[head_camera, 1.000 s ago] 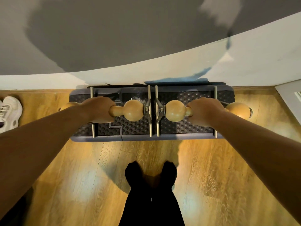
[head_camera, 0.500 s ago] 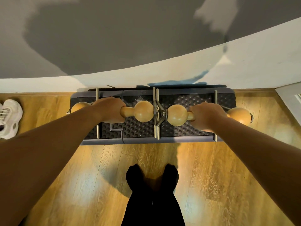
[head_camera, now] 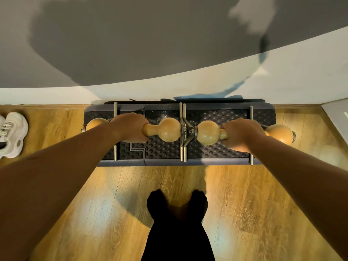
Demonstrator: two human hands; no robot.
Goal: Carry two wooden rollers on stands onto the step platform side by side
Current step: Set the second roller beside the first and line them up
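Two wooden rollers with round bulbs, each on a metal-bar stand, sit end to end over the dark studded step platform (head_camera: 222, 117) by the wall. My left hand (head_camera: 130, 127) is closed around the thin middle of the left roller (head_camera: 169, 129). My right hand (head_camera: 243, 134) grips the middle of the right roller (head_camera: 208, 132). The inner stand bars (head_camera: 182, 147) of the two rollers touch at the platform's centre. The outer bulb of the right roller (head_camera: 280, 134) reaches past the platform's right end. Whether the stands rest on the platform or hover just above it, I cannot tell.
A grey and white wall stands right behind the platform. A white sneaker (head_camera: 11, 136) lies on the wooden floor at the far left. My legs in black (head_camera: 178, 223) are in front of the platform. A white edge (head_camera: 337, 117) juts in at the right.
The left roller has shifted right until its stand meets the right roller's stand; the gap between them has closed. Both hands keep their grip.
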